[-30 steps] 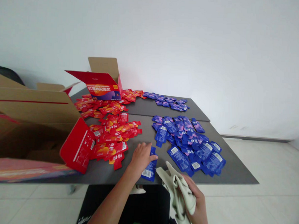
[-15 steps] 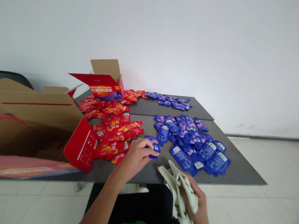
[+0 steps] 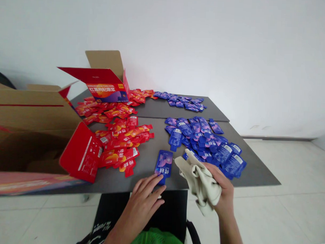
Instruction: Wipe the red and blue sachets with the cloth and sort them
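A single blue sachet (image 3: 164, 162) lies face up near the front edge of the grey table (image 3: 150, 164). My left hand (image 3: 143, 199) rests at that edge with fingers stretched out, its fingertips touching the sachet's near end. My right hand (image 3: 224, 195) is closed on a crumpled pale cloth (image 3: 200, 180), held just over the table's front edge beside the sachet. A heap of blue sachets (image 3: 204, 143) lies behind the cloth. A heap of red sachets (image 3: 119, 142) lies to the left of the lone sachet.
A large open cardboard box (image 3: 31, 131) with a red flap (image 3: 81, 156) fills the left side. A smaller open red box (image 3: 105, 88) stands at the back, with more red and blue sachets (image 3: 181, 101) near it. White wall behind, tiled floor to the right.
My left hand turned the blue sachet over and laid it face up, then drew back to the table edge. My right hand rose with the cloth toward the table.
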`<action>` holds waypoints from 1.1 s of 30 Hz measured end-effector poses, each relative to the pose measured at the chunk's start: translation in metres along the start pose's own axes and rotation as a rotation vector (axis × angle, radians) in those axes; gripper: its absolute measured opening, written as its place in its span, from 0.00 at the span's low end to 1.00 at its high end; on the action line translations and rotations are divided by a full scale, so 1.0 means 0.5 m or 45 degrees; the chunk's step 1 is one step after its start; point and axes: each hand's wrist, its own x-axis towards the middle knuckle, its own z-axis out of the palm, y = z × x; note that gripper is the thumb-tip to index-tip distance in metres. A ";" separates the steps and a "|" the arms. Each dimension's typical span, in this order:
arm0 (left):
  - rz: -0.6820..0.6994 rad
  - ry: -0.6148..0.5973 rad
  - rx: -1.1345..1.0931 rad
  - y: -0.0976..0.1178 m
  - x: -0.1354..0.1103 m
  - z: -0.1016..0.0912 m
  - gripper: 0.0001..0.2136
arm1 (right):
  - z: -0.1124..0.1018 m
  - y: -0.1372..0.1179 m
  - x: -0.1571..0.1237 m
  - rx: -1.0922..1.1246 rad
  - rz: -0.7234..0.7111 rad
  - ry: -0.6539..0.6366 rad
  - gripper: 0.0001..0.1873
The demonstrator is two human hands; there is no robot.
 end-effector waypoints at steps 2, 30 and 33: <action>0.015 0.048 -0.006 0.003 -0.004 0.015 0.13 | 0.032 -0.017 0.034 0.000 -0.082 -0.129 0.20; -0.173 0.116 -0.181 0.001 -0.005 0.058 0.18 | 0.181 -0.010 0.093 -0.590 0.055 -0.960 0.30; -0.165 0.128 -0.180 -0.004 -0.003 0.060 0.17 | 0.194 0.012 0.159 -0.718 0.077 -0.879 0.27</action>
